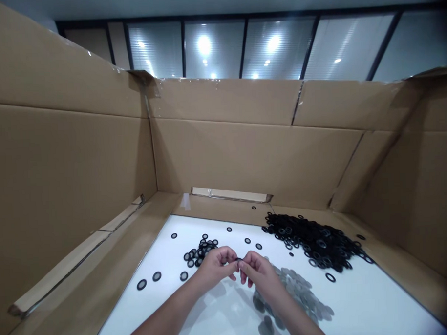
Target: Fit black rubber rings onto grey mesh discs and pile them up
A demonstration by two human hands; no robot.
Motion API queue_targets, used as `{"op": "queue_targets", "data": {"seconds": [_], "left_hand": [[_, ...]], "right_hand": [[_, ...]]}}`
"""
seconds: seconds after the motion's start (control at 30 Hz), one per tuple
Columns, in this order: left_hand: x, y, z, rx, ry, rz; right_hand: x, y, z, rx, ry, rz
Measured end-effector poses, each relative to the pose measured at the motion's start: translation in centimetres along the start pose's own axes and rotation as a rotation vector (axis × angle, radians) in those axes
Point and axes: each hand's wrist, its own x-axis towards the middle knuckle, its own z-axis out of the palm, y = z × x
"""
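My left hand (216, 266) and my right hand (259, 270) meet over the white board, thumbs and fingers pinched together. Between the fingertips is a small black ring (239, 259), mostly covered, so I cannot tell whether a disc sits in it. Just beyond my left hand lies a cluster of black rings with grey centres (195, 254). Thin grey translucent discs (304, 294) are heaped beside and partly behind my right forearm. Farther right is a big pile of black rings (314, 237).
The white board (382, 303) lies inside tall cardboard walls (245, 152). Several rings are scattered on it, including a grey-centred ring (141, 284) at left and a loose black ring (330, 277) near the big pile. Another ring (254, 208) lies on the cardboard behind.
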Motion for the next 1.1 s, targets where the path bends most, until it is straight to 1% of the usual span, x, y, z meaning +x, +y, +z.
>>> {"op": "queue_targets", "data": {"seconds": [0.17,0.33,0.43,0.6,0.73,0.8,0.9,1.0,1.1], "left_hand": [[0.0,0.2,0.1,0.022,0.032,0.007],[0.1,0.3,-0.4,-0.100,-0.004,-0.034],[0.0,0.3,-0.5,-0.144,0.007,-0.053],[-0.1,0.3,-0.1,-0.117,0.051,0.000],[-0.2,0.0,0.0,-0.088,0.038,0.029],[-0.2,-0.1,0.0,-0.079,-0.002,0.014],[-0.2,0.0,-0.1,-0.040,-0.075,-0.029],[-0.2,-0.1,0.0,0.030,-0.042,-0.037],[-0.2,-0.2,0.2,0.009,-0.023,-0.033]], "right_hand": [[-0.2,0.1,-0.2,-0.079,0.005,-0.034],[-0.1,0.2,-0.2,-0.085,0.030,-0.075],[-0.1,0.2,-0.3,-0.113,0.031,-0.088],[-0.5,-0.5,-0.8,-0.265,0.025,-0.130],[-0.7,-1.2,-1.4,-0.324,-0.007,-0.125],[-0.7,-1.2,-1.6,-0.300,-0.013,-0.105],[-0.6,-0.8,-1.6,-0.191,-0.041,-0.061],[-0.4,-0.3,-1.3,-0.122,-0.075,-0.023],[-0.3,-0.3,-1.0,-0.105,-0.072,-0.026]]}}
